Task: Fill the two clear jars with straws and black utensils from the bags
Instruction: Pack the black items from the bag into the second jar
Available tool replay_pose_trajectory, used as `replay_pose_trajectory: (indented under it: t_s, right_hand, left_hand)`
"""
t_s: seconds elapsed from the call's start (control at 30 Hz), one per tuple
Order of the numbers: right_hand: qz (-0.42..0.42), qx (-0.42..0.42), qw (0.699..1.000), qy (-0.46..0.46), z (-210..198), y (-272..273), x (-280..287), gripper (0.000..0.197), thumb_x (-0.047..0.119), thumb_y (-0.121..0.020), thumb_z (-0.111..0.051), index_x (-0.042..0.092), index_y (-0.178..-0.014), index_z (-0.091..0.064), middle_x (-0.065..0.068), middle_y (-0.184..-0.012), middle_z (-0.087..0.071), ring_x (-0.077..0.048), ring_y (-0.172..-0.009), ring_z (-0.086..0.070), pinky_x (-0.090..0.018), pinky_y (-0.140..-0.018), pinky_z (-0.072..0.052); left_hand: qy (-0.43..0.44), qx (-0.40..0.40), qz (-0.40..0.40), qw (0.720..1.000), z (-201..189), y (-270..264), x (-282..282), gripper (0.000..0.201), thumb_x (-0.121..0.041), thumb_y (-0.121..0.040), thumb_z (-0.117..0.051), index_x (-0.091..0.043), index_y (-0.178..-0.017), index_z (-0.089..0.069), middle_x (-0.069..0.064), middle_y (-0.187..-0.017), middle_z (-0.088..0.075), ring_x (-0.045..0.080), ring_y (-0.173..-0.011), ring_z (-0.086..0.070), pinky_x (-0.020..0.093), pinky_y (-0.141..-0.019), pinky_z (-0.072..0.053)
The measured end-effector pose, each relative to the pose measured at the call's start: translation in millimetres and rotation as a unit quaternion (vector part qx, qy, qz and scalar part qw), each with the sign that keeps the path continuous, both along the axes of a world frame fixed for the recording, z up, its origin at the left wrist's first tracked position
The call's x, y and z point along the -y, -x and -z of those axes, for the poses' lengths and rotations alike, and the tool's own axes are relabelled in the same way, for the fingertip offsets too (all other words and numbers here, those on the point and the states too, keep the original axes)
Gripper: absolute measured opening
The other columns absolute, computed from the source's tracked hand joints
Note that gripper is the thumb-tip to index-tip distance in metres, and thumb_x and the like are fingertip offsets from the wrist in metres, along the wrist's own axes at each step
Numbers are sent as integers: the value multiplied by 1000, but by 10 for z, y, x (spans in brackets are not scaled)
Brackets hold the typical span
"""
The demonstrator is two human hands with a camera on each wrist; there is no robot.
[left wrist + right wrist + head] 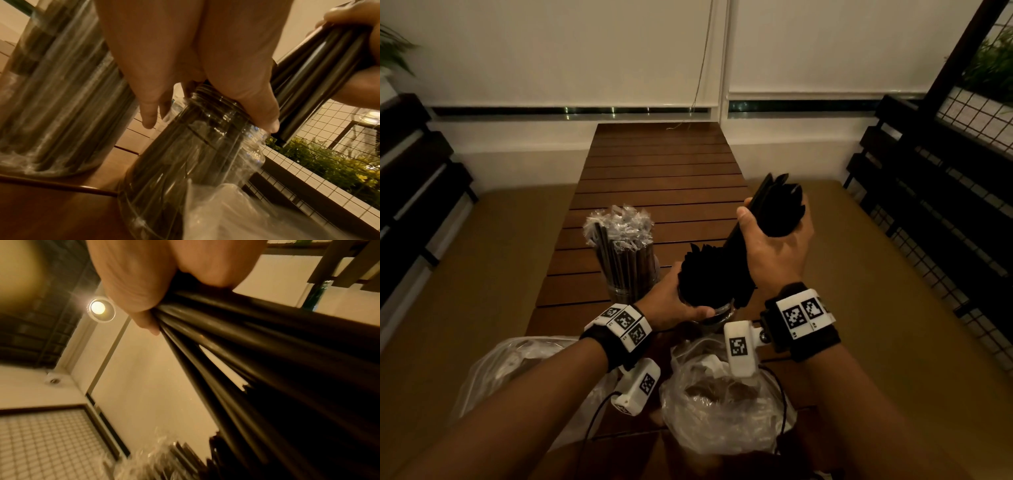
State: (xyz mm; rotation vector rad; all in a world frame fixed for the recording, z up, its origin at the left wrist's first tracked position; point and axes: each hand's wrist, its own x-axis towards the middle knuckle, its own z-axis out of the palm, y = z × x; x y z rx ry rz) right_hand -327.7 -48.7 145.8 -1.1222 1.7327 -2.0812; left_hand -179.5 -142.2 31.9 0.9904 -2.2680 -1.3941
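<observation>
1. Utensil jar (pixel 193 154), the landmark: a clear jar standing at the near end of the slatted table (pixel 664 178), already crowded with black utensils (pixel 705 274) whose heads rise above its mouth.
2. Left hand (pixel 671 301): fingers curled round the threaded neck of the utensil jar, steadying it; the thumb lies along the near side.
3. Right hand (pixel 774 246): raised just right of the utensil jar and closed tightly on a further bundle of black utensils (pixel 767 212), held at a slant with the lower ends pointing down toward the jar mouth.
4. Straw jar (pixel 626 270): just left of and behind the utensil jar, packed with wrapped straws (pixel 619 222) standing upright; judged finished.
5. Two plastic bags (pixel 722 411): nearer the person than the utensil jar. The right one appears crumpled and largely emptied; the contents of the left one cannot be told.
6. Progress, judged: late stage. Remaining is seating the held bundle among the utensils already in place; the tight fit may call for working the handles in gradually.
</observation>
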Motion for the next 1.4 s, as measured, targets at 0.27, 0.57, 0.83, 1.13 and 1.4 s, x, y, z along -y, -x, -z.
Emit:
replay_pose_trajectory:
  t_s: [0.27, 0.57, 0.83, 1.13, 1.4]
  right_hand:
    - [-88, -104, 988, -74, 15, -139, 29, 35, 28, -81, -80, 31, -103, -53, 13, -95, -67, 2, -90, -66, -14, -76, -54]
    - [-58, -114, 991, -44, 57, -55, 19, 38, 30, -79, -84, 42, -91, -49, 28, -88, -64, 6, -84, -63, -17, -76, -54]
    - [-85, -100, 990, -54, 321, -14, -105, 38, 24, -77, -85, 35, -86, -50, 16, -81, -62, 0, -78, -64, -20, -70, -56]
    - [-129, -51, 988, -66, 381, -11, -136, 32, 24, -80, -83, 25, -99, -58, 4, -96, -69, -17, -93, -70, -47, -83, -60]
    - [-171, -39, 975, -138, 418, 52, -160, 23, 24, -80, -83, 28, -93, -64, 3, -96, -74, -13, -93, -73, -44, -84, -61]
  left_hand:
    - [9, -20, 15, 1000, -82, 7, -27, 92, -42, -58, -84, -34, -131, -30, -5, -133, -47, 11, -124, -49, 35, -101, -49]
    - [-26, -22, 20, 999, -106, -1, -27, 108, -44, -56, -84, -30, -143, -21, -10, -140, -43, 7, -130, -44, 37, -107, -45]
    - [-25, -28, -2, 999, -141, -6, -73, 101, -31, -66, -86, -32, -141, -19, -6, -134, -51, 12, -125, -52, 37, -101, -50]
    - [70, -157, -64, 983, -374, 90, -294, 108, -33, -65, -86, -46, -146, -15, -19, -146, -34, -1, -132, -37, 27, -106, -37]
    - [88, -207, -72, 972, -451, 157, -332, 40, -19, -84, -71, -50, -105, -57, -21, -111, -63, -8, -107, -58, 29, -93, -52]
